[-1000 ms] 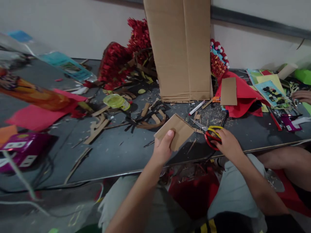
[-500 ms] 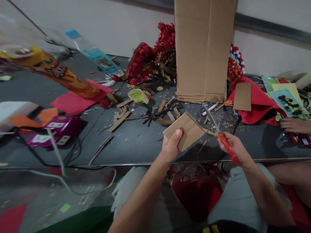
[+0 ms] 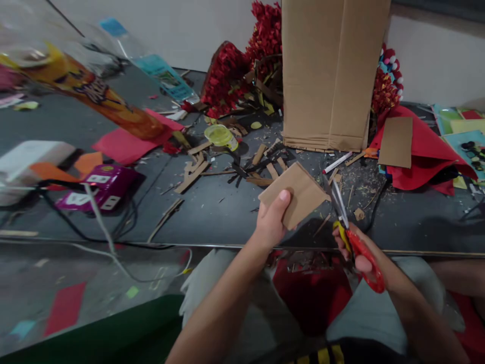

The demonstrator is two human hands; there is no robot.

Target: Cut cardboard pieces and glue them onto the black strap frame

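My left hand grips a squarish piece of cardboard, its thumb flat on top and the fingers hidden underneath. In my right hand is a pair of scissors with red and yellow handles. The blades are slightly parted and point up and away, just right of the cardboard's corner. Whether they touch that corner I cannot tell. Cardboard scraps lie scattered on the dark table beyond my hands, with a marker near the blade tips.
A tall cardboard box stands at the back. Leftward are a snack canister, a plastic bottle, a yellow tub and a purple power strip with cables. Red sheets lie right; the table's front edge runs below my hands.
The scissors have opened, and my right hand has turned so both handles show. The view has shifted, bringing the table's far items higher; a person's hand at the right has left view.
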